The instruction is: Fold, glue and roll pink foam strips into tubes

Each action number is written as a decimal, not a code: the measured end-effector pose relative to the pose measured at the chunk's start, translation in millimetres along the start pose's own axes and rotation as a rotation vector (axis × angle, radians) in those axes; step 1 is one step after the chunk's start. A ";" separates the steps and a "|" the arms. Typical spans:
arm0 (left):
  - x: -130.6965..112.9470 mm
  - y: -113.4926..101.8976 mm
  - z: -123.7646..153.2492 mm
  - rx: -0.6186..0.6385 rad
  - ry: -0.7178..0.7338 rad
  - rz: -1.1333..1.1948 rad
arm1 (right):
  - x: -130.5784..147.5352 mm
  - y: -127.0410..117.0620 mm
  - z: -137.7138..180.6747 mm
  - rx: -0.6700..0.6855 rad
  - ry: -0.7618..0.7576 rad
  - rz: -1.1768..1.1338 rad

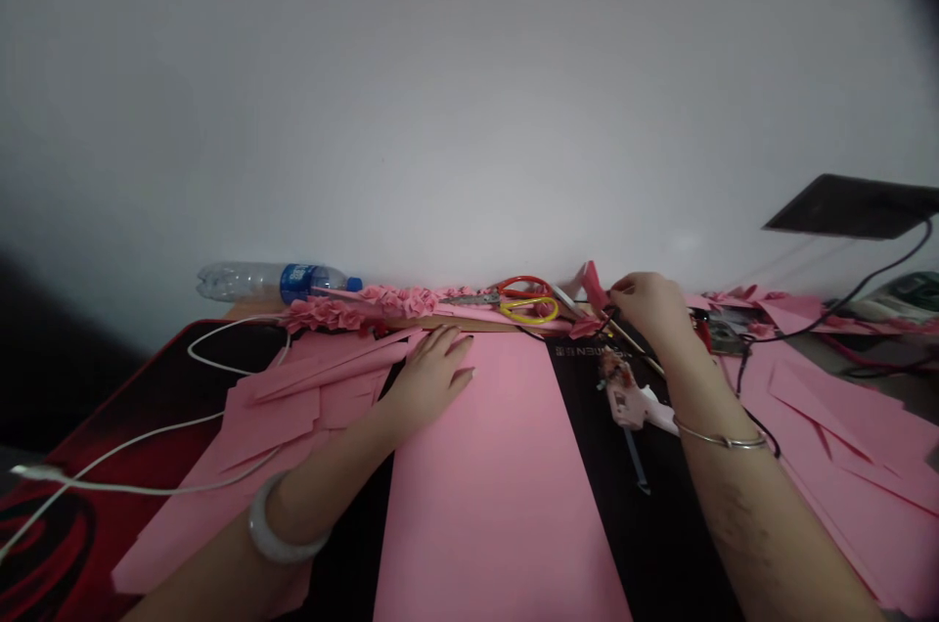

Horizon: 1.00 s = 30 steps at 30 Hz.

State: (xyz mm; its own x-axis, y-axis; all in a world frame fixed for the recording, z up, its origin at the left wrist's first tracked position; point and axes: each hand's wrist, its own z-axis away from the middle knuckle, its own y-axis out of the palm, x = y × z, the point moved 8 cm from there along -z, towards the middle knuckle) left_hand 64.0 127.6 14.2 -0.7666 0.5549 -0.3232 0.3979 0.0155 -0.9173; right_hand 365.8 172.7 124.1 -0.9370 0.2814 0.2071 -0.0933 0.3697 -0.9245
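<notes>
Fronting grey wall (pixel 469 94), pink sheet (pixel 491 485) supports splayed left hand (pixel 425 382) — right hand (pixel 651 311) — grip unclear.

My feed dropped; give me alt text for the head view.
The left hand rests on a long pink sheet; the right hand is beside a pink paper scrap, its grip unclear. Scissors lie between the hands, a glue gun by the right forearm.

Plain grey wall (pixel 440 104) — softly lit, dimmer toward the left

This is a papercraft workspace, with pink paper (pixel 488 485), a hot-glue gun (pixel 632 404), and scissors (pixel 493 297) along the surface's (pixel 660 534) far edge.
</notes>
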 end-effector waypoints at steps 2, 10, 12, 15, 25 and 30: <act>-1.2 -2.5 -0.3 -0.006 0.006 0.008 | 5.5 2.8 4.5 0.015 -0.008 -0.002; 0.2 -3.3 -1.3 -0.039 0.045 0.042 | 95.7 16.7 64.8 0.243 -0.452 -0.334; 1.0 -2.8 -0.5 -0.045 0.057 0.048 | 117.3 39.0 82.2 0.415 -0.605 -0.328; 2.3 -3.3 1.3 -0.047 0.069 0.051 | 127.4 65.2 88.1 0.473 -0.665 -0.282; 2.2 4.0 5.2 0.064 0.062 0.040 | 143.2 68.6 122.7 0.559 -0.860 -0.309; 2.8 15.5 7.0 0.105 0.077 -0.017 | 149.3 85.1 156.3 0.700 -1.027 -0.250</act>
State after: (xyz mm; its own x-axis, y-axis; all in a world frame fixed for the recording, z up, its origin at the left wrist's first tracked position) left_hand 64.5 123.5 -2.5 -0.7302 0.6177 -0.2920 0.3270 -0.0593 -0.9432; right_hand 165.3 107.7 26.3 -0.6676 -0.6587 0.3471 -0.1685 -0.3204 -0.9322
